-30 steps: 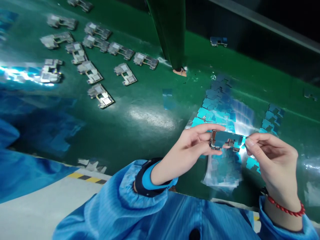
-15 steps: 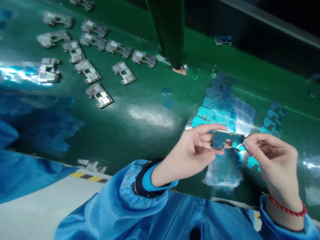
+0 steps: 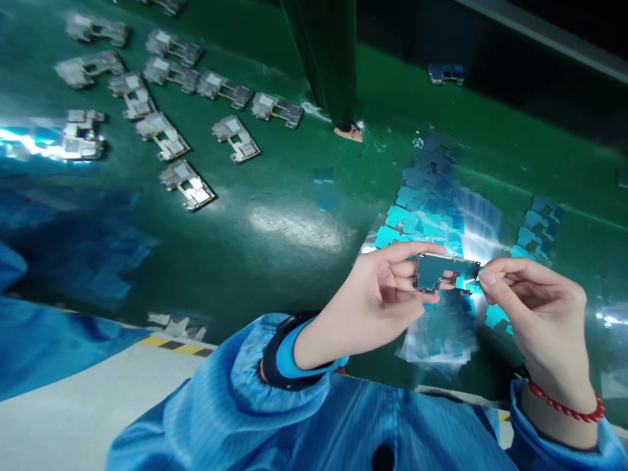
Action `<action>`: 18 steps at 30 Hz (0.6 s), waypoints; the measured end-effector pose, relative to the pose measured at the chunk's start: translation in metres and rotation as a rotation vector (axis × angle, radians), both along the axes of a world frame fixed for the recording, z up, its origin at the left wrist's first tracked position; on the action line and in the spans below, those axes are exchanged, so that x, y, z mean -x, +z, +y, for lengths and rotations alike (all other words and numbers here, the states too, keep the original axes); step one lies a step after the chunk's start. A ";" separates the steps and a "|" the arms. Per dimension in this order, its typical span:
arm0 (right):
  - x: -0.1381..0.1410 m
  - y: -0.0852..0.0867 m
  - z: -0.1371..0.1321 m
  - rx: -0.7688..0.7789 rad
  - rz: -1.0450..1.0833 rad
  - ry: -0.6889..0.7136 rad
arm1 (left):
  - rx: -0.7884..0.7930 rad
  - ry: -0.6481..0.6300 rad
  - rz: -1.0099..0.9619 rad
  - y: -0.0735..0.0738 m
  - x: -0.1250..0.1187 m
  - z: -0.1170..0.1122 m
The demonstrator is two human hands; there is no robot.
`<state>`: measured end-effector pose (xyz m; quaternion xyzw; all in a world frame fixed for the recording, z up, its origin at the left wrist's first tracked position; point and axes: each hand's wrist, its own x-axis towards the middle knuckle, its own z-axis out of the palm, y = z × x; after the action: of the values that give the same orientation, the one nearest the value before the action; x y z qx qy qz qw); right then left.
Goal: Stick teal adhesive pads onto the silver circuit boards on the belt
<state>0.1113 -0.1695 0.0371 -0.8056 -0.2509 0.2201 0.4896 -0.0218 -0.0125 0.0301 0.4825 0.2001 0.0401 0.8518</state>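
Held up over the bench is a small circuit board with a notch in its lower edge and a smooth dark face, partly bluish and shiny at the right. My left hand is closed on its left end, fingers along the top edge and behind, thumb below. Thumb and forefinger of my right hand pinch the board's right corner; whether they also grip a film there I cannot tell. Below the board lie sheets of clear film with blue cut-out stickers, partly hidden by my hands.
Several circuit boards lie spread over the green bench at the left. One blue-faced board lies at the back right. A dark post stands at the back centre. A second sticker strip is at the right, a blue sleeve at the left.
The view has shifted slightly, so the boards on the left appear a little further left and up. Both hands keep the same hold on the board.
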 end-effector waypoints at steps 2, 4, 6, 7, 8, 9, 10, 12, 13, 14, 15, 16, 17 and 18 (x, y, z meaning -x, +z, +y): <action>0.000 0.000 0.001 -0.001 0.000 0.003 | -0.004 0.000 0.003 0.000 0.000 0.000; 0.000 0.000 0.000 -0.002 0.000 0.005 | -0.006 -0.001 0.006 0.000 0.000 0.000; 0.000 0.000 0.000 0.000 -0.001 0.004 | -0.002 -0.001 0.008 0.000 0.000 -0.001; 0.000 0.000 -0.001 0.002 -0.001 0.003 | 0.000 -0.001 0.010 0.000 0.000 -0.001; 0.000 0.000 -0.001 0.003 0.000 0.002 | 0.002 -0.001 0.012 0.000 0.000 -0.001; -0.001 0.000 -0.002 0.003 0.002 0.001 | 0.003 -0.001 0.017 0.000 0.000 -0.001; -0.001 0.000 -0.002 0.003 0.005 0.000 | 0.001 -0.001 0.023 0.001 0.000 -0.001; -0.001 -0.001 -0.003 -0.003 0.007 0.000 | -0.006 -0.003 0.033 0.001 -0.001 -0.001; -0.001 -0.001 -0.003 -0.006 0.009 0.000 | -0.009 -0.002 0.036 0.001 -0.001 0.000; 0.000 -0.001 -0.003 -0.006 0.010 0.000 | -0.011 0.001 0.038 0.001 -0.001 0.000; 0.000 -0.001 -0.003 -0.007 0.013 0.001 | -0.013 0.004 0.038 0.001 -0.001 0.000; 0.000 -0.002 -0.003 -0.006 0.017 0.002 | -0.012 0.007 0.037 0.001 -0.001 0.000; 0.000 -0.002 -0.002 -0.005 0.020 0.004 | -0.009 0.012 0.034 0.001 -0.002 0.000; 0.000 -0.002 -0.002 -0.005 0.021 0.004 | -0.005 0.015 0.030 0.001 -0.002 0.000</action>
<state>0.1115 -0.1714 0.0354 -0.8013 -0.2480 0.2290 0.4939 -0.0201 -0.0127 0.0309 0.4839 0.2164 0.0399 0.8470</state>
